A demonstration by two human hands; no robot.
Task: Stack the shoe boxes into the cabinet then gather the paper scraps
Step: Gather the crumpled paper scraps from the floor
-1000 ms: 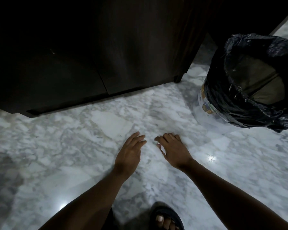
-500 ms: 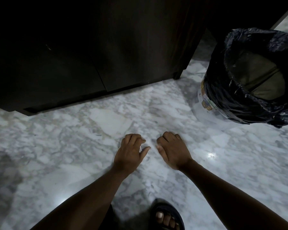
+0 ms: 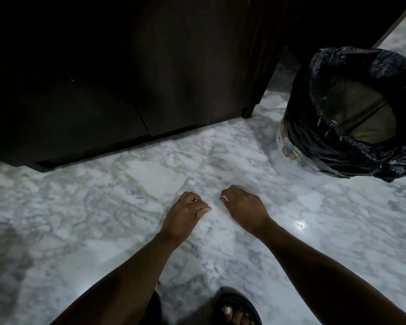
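Note:
Both hands are down on the white marble floor (image 3: 103,207) in front of the dark cabinet (image 3: 127,78), whose doors are closed. The fingers of my left hand (image 3: 185,214) are curled in, and a small white paper scrap (image 3: 194,201) shows between them. Close beside it, my right hand (image 3: 244,207) is curled too, with a white paper scrap (image 3: 224,197) showing at its fingertips. Loose scraps are hard to tell from the pale marble. No shoe boxes are in view.
A bin (image 3: 291,146) lined with a black plastic bag (image 3: 333,146) stands at the right, near the cabinet's corner leg (image 3: 247,112). My foot in a dark sandal (image 3: 237,310) is at the bottom edge.
Both hands lay flat with fingers stretched out on the floor; their fingers have since curled inward and drawn back slightly toward me, closing over small white scraps.

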